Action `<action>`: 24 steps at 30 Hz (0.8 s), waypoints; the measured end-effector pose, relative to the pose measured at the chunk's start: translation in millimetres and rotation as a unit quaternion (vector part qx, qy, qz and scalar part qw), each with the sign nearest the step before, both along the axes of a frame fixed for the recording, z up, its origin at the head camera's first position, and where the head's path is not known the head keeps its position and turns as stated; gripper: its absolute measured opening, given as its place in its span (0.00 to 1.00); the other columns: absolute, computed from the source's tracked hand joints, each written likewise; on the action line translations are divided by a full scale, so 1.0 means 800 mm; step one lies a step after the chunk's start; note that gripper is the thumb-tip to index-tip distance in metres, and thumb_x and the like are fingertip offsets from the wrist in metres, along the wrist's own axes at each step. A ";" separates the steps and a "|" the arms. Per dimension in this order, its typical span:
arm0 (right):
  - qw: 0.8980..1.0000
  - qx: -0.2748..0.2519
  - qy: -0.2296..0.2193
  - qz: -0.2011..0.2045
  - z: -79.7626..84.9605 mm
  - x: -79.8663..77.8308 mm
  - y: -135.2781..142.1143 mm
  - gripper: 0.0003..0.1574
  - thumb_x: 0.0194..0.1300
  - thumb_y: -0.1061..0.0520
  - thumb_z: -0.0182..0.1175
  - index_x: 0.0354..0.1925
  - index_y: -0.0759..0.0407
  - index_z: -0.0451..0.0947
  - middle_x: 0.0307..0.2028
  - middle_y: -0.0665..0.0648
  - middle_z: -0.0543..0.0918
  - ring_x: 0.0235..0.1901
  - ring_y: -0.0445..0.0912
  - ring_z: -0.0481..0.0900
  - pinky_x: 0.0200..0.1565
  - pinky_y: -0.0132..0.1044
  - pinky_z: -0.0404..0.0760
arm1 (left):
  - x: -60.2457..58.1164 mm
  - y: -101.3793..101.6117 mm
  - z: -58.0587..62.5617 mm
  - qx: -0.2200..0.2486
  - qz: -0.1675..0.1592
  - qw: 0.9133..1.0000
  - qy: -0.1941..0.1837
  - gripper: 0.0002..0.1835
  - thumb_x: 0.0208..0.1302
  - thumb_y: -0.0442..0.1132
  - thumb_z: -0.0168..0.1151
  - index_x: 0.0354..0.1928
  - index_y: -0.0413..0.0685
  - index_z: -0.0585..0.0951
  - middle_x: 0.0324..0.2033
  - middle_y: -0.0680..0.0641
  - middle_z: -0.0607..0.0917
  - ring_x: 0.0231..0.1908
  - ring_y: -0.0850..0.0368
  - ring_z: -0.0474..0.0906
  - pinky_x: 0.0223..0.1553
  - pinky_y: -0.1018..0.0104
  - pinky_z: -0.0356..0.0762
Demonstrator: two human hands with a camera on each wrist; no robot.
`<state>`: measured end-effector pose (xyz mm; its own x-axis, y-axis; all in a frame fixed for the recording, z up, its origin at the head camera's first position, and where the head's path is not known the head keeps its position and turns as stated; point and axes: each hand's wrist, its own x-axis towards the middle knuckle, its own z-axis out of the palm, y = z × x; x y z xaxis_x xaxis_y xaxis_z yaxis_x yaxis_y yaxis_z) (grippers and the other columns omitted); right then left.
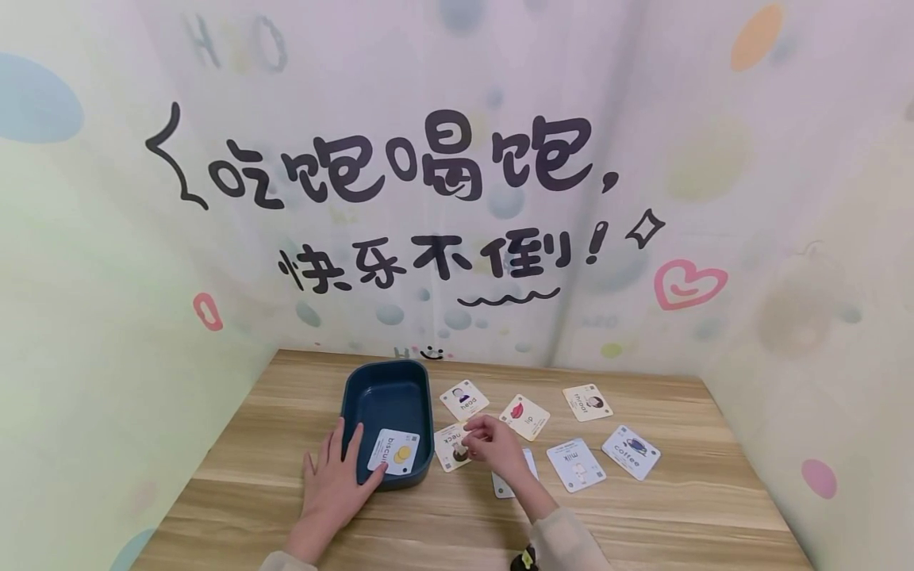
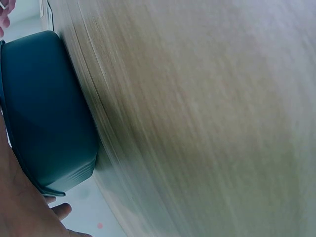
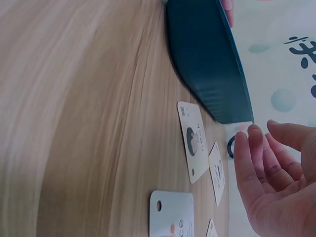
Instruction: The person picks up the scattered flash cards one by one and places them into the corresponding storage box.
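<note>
My left hand rests with spread fingers on the left side and near corner of a dark blue tray. A biscuit card with a yellow picture lies inside it, by the thumb tip. My right hand is above the neck card, just right of the tray, and partly covers it in the head view. In the right wrist view, the right hand's fingers are loosely bent with nothing between them. Under the right wrist lies a card, largely hidden; the right wrist view shows the letters "ice" on it.
Behind the right hand lie the head card and the lip card. Farther right are the throat card, milk card and coffee card. A printed cloth wall stands along the table's back edge.
</note>
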<state>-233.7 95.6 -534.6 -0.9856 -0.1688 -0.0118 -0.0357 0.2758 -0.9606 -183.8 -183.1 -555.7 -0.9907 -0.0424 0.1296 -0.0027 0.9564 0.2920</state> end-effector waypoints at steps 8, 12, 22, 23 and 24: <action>1.000 -0.011 0.004 -0.012 -0.010 0.003 0.013 0.15 0.62 0.68 0.62 0.46 0.76 0.77 0.34 0.68 0.85 0.28 0.40 0.80 0.37 0.47 0.88 | 0.001 0.001 0.002 0.000 0.001 1.000 0.001 0.46 0.62 0.67 0.59 0.76 0.52 0.61 0.77 0.37 0.52 0.74 0.34 0.54 0.68 0.22 0.46; 1.000 -0.020 -0.002 -0.014 -0.013 0.006 0.019 0.15 0.63 0.69 0.62 0.47 0.78 0.77 0.35 0.71 0.85 0.28 0.41 0.81 0.36 0.45 0.89 | 0.001 0.001 0.001 0.001 0.002 1.000 -0.002 0.46 0.63 0.67 0.59 0.77 0.52 0.60 0.78 0.37 0.52 0.74 0.34 0.53 0.68 0.22 0.45; 0.999 -0.018 -0.010 -0.033 -0.020 0.009 0.035 0.15 0.64 0.66 0.64 0.47 0.76 0.78 0.35 0.70 0.85 0.29 0.45 0.84 0.34 0.40 0.88 | 0.001 0.001 0.001 0.005 0.002 1.000 -0.005 0.46 0.63 0.67 0.59 0.77 0.52 0.60 0.78 0.37 0.51 0.74 0.34 0.53 0.68 0.22 0.45; 0.999 -0.014 -0.010 -0.036 -0.020 0.009 0.037 0.15 0.64 0.66 0.64 0.47 0.75 0.78 0.35 0.70 0.85 0.29 0.45 0.84 0.34 0.39 0.88 | 0.001 0.001 0.001 0.005 0.002 1.000 -0.005 0.46 0.63 0.66 0.59 0.77 0.52 0.60 0.78 0.37 0.51 0.74 0.34 0.53 0.68 0.22 0.45; 0.999 -0.010 -0.010 -0.040 -0.020 0.009 0.039 0.15 0.64 0.66 0.64 0.47 0.75 0.78 0.35 0.69 0.86 0.30 0.44 0.84 0.34 0.38 0.88 | 0.001 0.001 0.001 0.005 0.002 1.000 -0.005 0.46 0.63 0.66 0.59 0.77 0.52 0.60 0.78 0.37 0.51 0.74 0.34 0.53 0.68 0.22 0.45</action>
